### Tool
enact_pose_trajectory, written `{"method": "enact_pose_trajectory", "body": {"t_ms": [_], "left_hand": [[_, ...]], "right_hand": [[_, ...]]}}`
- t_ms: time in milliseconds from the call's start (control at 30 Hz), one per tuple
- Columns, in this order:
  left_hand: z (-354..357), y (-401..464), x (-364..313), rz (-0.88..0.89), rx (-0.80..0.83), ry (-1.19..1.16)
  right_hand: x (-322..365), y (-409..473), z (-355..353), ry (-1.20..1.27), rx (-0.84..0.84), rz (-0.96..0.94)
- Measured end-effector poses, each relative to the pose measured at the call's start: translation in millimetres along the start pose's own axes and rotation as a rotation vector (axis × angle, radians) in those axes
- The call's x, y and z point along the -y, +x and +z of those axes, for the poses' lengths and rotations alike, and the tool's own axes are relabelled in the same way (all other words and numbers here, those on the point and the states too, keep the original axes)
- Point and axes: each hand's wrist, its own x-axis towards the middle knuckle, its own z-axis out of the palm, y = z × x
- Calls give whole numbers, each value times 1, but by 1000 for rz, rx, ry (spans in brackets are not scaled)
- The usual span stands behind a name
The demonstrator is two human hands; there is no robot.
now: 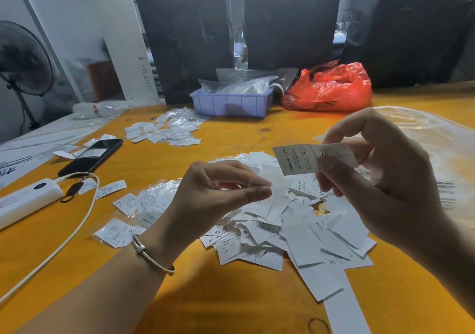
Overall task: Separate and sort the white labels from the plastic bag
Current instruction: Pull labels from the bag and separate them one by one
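Head view: my right hand (380, 179) pinches a stiff rectangular printed white label (295, 159); my left hand (221, 192) pinches a thin blank white slip (276, 187), loose paper label heap (290, 225) beneath both.

You are looking across an orange table (180, 295). At its left, a black phone (91, 157) is lying flat, and a white power bank (24, 201) is sitting nearer you, with a white cable (77, 227) looping from it toward the near edge. A black ring stand (72, 192) is resting just beside the power bank. Farther back, a lavender tray (231, 105) is standing near the table's far edge, and a red plastic bag (331, 88) is slumping just to its right. A dark fan (21, 58) is standing off the table at far left. Behind the table, dark wrapped bundles (290, 20) are standing upright. A rubber band (318, 326) is lying at the near edge.
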Motion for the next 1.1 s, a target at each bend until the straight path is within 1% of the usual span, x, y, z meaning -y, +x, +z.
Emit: {"method": "enact_pose_trajectory", "body": {"t_ms": [267, 500, 767, 1100], "left_hand": [[1, 0, -1, -8, 17, -17], [0, 0, -2, -26, 49, -81], [0, 0, -2, -47, 82, -84], [-1, -1, -4, -52, 94, -107]], "right_hand": [[-5, -1, 1, 1, 41, 19], [-6, -2, -1, 24, 68, 21], [-3, 1, -4, 243, -16, 126], [-7, -1, -2, 218, 59, 163]]}}
